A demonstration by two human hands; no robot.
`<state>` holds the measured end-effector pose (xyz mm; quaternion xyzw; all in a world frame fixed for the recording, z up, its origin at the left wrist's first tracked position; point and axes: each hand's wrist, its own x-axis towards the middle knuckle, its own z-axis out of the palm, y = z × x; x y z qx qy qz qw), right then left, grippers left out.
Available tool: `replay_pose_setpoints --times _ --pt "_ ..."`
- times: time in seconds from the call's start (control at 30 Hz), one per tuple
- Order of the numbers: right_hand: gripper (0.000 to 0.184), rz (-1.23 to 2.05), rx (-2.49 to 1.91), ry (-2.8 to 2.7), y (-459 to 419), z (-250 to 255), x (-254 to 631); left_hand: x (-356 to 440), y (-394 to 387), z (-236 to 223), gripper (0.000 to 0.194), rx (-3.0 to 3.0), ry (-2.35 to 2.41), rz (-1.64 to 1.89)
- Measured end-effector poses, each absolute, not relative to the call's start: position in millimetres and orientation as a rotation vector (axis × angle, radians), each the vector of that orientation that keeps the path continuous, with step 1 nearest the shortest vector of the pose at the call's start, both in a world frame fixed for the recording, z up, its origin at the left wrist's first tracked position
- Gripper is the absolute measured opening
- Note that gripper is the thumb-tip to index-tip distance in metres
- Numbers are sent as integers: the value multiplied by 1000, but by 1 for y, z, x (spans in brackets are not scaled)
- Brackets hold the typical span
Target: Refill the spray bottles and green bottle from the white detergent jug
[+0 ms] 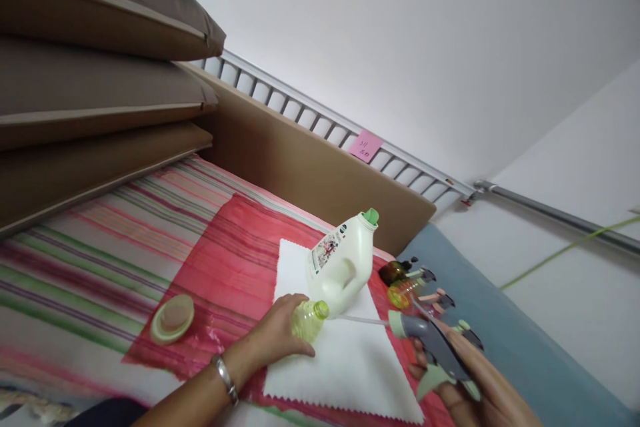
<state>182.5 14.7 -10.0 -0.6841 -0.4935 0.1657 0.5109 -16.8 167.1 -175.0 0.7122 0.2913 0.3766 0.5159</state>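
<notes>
My left hand (280,340) is wrapped round a small yellow plastic bottle (307,320) standing on a white cloth (345,360). Its open neck points right. My right hand (470,380) grips a grey and pale green trigger sprayer head (435,347), whose thin dip tube (363,320) reaches left to the bottle's neck. Right behind the small bottle stands a white jug with a green cap (345,260).
The white cloth lies on a red cloth (235,273) over a striped sheet (100,240). A round pale green lid (173,318) rests at the left. Small amber spray bottles (405,283) lie at the right by a blue surface (500,333). Brown cushions (100,80) are stacked at the left.
</notes>
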Motion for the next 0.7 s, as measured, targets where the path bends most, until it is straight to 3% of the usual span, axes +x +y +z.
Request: replay_pose_setpoints --times 0.13,0.2,0.4,0.7 --pt "37 878 -1604 -909 51 -16 146 -16 166 -176 84 1728 710 879" --pt "39 931 -1659 -936 68 -21 131 -15 166 -176 85 1735 718 872" --pt "24 565 -2037 -1508 95 -29 117 -14 166 -176 87 1753 738 859" --pt "26 373 -2152 -1735 101 -28 108 -15 167 -175 84 1784 733 830"
